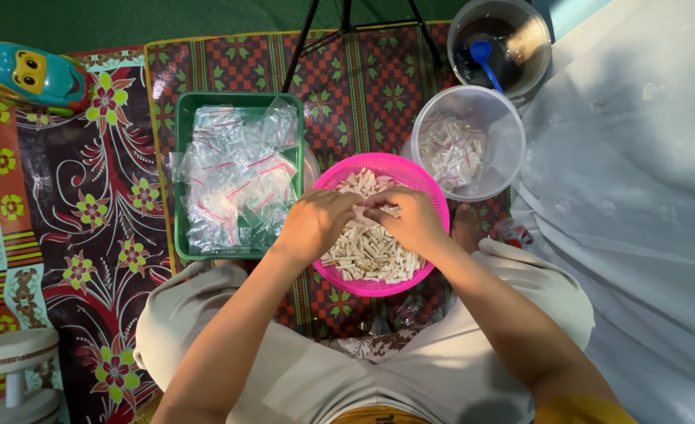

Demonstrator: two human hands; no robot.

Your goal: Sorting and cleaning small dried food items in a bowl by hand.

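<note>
We're looking down at both hands over pink basket [430, 188] full of pale sticks [371, 251]. Left hand [316, 224] and right hand [410, 220] fingers pinched together, touching, grip contents can't tell. Green tray [181, 141] of small clear bags [237, 177] just left. Clear tub [473, 141] behind right.

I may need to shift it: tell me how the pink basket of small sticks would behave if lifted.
The pink basket looks like thin plastic mesh, so probably light and a bit flexible. Heaped pale sticks lie loose and would likely slide or spill if tilted.
</note>
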